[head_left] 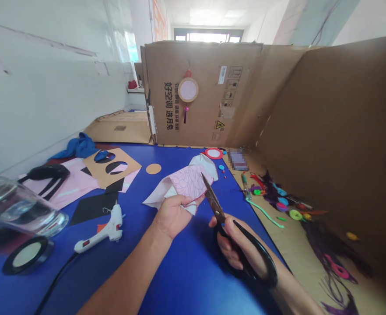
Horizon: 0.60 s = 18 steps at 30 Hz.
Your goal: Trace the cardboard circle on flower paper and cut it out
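Left hand (175, 215) grips patterned cloth (190, 180), cutting seemingly unfinished; right hand (235, 243) holds scissors (215, 206) at cloth's 3 o'clock edge. Card disc (153, 169), 10 o'clock: cut out.

The pale pink cloth with purple line pattern (189, 181) is lying folded in the hand, and the black-handled metal scissors (216, 209) are pointing at its edge, almost closed.

The single view looks out from the person's head, facing forward and tilted down over the blue table (183, 275). The left hand (175, 214) and right hand (234, 240) are close to it, the cardboard panel (206, 100) stands farther off, and the ceiling (202, 14) shows beyond, along the top edge.
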Motion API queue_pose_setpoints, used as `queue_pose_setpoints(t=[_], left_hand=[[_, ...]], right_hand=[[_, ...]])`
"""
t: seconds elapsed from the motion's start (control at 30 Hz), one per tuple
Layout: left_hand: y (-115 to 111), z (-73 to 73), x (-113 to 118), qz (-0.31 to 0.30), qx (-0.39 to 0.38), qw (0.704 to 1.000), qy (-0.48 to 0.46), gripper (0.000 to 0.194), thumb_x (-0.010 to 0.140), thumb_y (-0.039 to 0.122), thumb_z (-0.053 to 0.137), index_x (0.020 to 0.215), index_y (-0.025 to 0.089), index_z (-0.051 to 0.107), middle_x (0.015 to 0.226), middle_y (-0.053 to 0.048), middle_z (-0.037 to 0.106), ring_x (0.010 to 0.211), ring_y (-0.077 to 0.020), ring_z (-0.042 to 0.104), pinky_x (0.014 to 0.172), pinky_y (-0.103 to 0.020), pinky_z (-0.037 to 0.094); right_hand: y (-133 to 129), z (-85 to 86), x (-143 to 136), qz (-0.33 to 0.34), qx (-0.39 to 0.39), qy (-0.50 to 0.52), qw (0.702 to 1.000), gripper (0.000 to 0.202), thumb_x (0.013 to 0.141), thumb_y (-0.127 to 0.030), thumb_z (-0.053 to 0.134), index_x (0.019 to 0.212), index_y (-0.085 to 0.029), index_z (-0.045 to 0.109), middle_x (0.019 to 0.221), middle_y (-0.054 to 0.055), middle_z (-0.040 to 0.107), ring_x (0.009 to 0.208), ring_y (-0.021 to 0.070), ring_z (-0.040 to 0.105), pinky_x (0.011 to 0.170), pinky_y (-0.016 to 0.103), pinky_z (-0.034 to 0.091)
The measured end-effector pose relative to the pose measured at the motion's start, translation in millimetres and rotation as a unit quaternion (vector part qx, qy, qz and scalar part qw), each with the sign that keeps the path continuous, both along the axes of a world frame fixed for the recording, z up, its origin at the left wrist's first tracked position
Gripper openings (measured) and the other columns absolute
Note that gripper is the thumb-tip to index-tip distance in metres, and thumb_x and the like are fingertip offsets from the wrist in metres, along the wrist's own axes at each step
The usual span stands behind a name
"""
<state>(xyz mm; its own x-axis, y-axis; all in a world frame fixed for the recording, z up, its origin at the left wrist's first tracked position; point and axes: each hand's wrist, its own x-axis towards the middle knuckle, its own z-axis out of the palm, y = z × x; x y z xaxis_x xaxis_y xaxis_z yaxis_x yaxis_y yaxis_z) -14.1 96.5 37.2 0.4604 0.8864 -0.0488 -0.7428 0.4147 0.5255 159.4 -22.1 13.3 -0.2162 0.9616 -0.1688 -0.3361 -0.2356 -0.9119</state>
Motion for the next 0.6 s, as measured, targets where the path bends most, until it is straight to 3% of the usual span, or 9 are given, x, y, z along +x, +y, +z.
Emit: queue_pose_setpoints(t=[0.27,0.6], left_hand=[[-0.3,-0.3,0.2,0.003,-0.001,1.000,0.015,0.095,0.066,-0.006,0.066,0.157,0.021,0.062,0.153,-0.014,0.072,0.148,-0.0399,0.062,0.132,-0.060,0.042],[-0.7,0.9,0.5,0.008,-0.001,1.000,0.011,0.095,0.067,-0.006,0.065,0.157,0.023,0.063,0.151,-0.013,0.074,0.147,-0.0389,0.063,0.132,-0.059,0.043]], right_hand=[[0.9,2.1,0.2,0.001,0.018,-0.011,1.000,0.058,0.102,-0.075,0.066,0.119,-0.019,0.065,0.069,-0.008,0.046,0.051,0.0063,0.032,0.042,0.016,0.033],[-0.7,5.8,-0.1,-0.003,-0.021,-0.007,1.000,0.060,0.098,-0.077,0.071,0.116,-0.021,0.062,0.068,-0.009,0.045,0.050,0.0052,0.026,0.038,0.014,0.026]])
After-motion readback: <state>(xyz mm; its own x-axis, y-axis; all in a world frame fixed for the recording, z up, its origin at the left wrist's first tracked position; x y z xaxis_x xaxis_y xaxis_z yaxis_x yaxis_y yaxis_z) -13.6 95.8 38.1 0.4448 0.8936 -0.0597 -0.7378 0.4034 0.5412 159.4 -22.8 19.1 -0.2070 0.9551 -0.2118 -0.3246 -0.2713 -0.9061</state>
